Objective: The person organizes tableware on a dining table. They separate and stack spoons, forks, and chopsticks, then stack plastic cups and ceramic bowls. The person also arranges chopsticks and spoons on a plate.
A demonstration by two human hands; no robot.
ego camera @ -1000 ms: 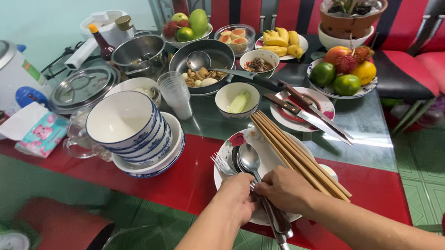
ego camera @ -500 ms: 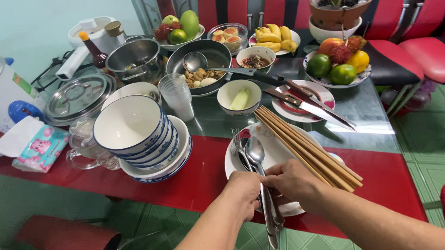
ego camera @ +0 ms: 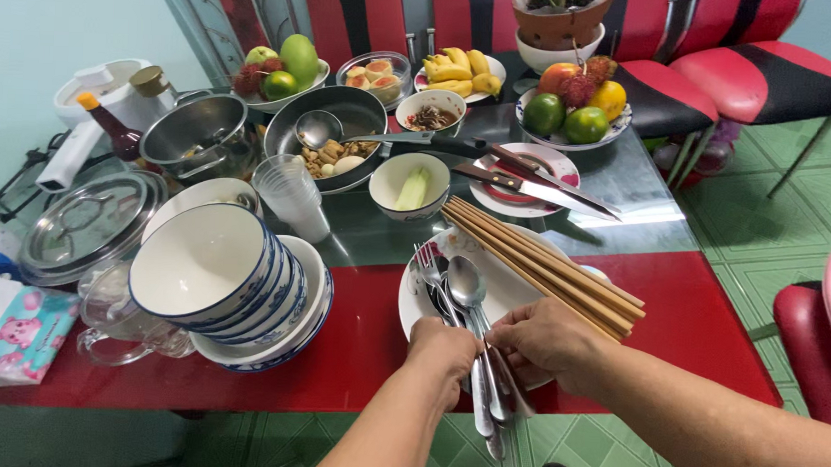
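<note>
My left hand (ego camera: 444, 349) and my right hand (ego camera: 542, 340) meet at the near rim of a white plate (ego camera: 515, 285) and both grip the handles of a bundle of metal spoons and forks (ego camera: 464, 295). The spoon bowls and fork tines lie on the plate, and the handle ends stick out past the table's front edge. A bundle of wooden chopsticks (ego camera: 534, 262) rests diagonally across the plate, just beyond my right hand.
A stack of blue-rimmed bowls (ego camera: 221, 273) stands to the left, with a glass mug (ego camera: 113, 322) and clear cups (ego camera: 293, 194) near it. Farther back are a small bowl (ego camera: 408, 183), knives on a plate (ego camera: 528, 182), a pan (ego camera: 331, 134), pots, and fruit plates (ego camera: 576, 115). Red chairs surround the table.
The camera view has shifted leftward and tilted. My hands have stayed at the plate's near rim, gathering the cutlery handles closer together; the forks now lie beside the spoons.
</note>
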